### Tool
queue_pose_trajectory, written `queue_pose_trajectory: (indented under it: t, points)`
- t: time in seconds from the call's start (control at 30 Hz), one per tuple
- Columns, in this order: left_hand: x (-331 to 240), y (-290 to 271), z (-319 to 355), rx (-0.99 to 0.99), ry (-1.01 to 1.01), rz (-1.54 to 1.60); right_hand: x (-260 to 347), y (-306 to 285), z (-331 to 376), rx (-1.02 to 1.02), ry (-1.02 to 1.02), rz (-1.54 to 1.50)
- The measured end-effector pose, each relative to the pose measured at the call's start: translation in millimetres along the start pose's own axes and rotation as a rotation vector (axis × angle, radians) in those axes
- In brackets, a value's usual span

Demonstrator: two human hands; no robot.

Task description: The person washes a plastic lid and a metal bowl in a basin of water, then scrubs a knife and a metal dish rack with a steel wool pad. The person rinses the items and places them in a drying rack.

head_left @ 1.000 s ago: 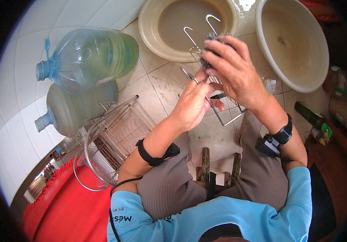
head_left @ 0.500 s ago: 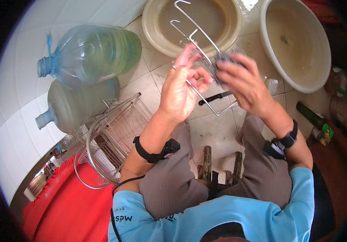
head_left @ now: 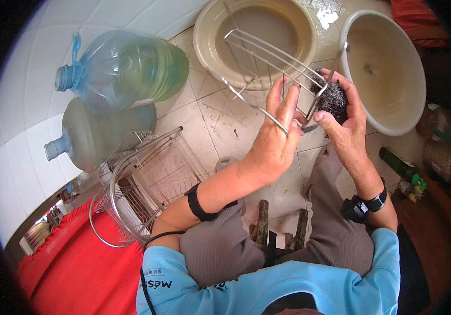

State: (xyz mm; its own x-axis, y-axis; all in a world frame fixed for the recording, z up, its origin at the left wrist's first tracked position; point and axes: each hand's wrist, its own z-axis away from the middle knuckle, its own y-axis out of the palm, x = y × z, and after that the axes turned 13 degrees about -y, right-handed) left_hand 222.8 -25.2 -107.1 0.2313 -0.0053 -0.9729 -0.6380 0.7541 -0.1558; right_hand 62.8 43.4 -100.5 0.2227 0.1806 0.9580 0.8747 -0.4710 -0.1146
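Observation:
A thin metal wire rack (head_left: 284, 56) is held up in front of me, tilted, over the near side of the beige basin. My left hand (head_left: 272, 144) is closed around its lower wires, some passing between the fingers. Curled in my right hand (head_left: 352, 131) is a dark grey steel wool scrubber (head_left: 334, 101), pressed against the right end of the rack. The fingertips behind the scrubber are partly hidden.
The beige basin (head_left: 202, 50) holds murky water, as does a whitish basin (head_left: 418, 94) at right. Two large plastic bottles, one greenish (head_left: 131, 65) and one grey (head_left: 110, 128), lie at left above a metal dish rack (head_left: 165, 168). A green bottle (head_left: 397, 164) lies at right.
Both hands and the wire rack have moved right, and the rack has turned to a flatter angle. The scrubber has shifted to the rack's right end. The black-handled knife is no longer visible.

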Motion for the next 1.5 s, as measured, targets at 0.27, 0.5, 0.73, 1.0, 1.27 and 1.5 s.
queue_pose_trajectory:
  t: [0.27,0.5,0.73,1.0,1.27,1.5]
  points:
    - [8,16,8,0.004,0.073,-0.410,-4,8,-9,-0.218,0.101,-0.036]
    - [-32,-12,9,0.241,-0.012,-0.558,-19,-14,-18,-0.190,-0.012,-0.101]
    - [-38,-111,-36,-0.472,0.063,-0.500,-23,-52,-35,0.063,-0.218,-0.076]
    - [10,-107,-52,0.182,-0.176,0.098,-34,-52,-48,0.217,-0.268,-0.195]
    - [-12,-75,-31,-0.085,-0.287,0.065,-25,-39,-50,-0.281,-0.114,0.176]
    - [-17,-60,-26,-0.234,-0.277,0.118,-20,8,-48,0.209,-0.514,0.468]
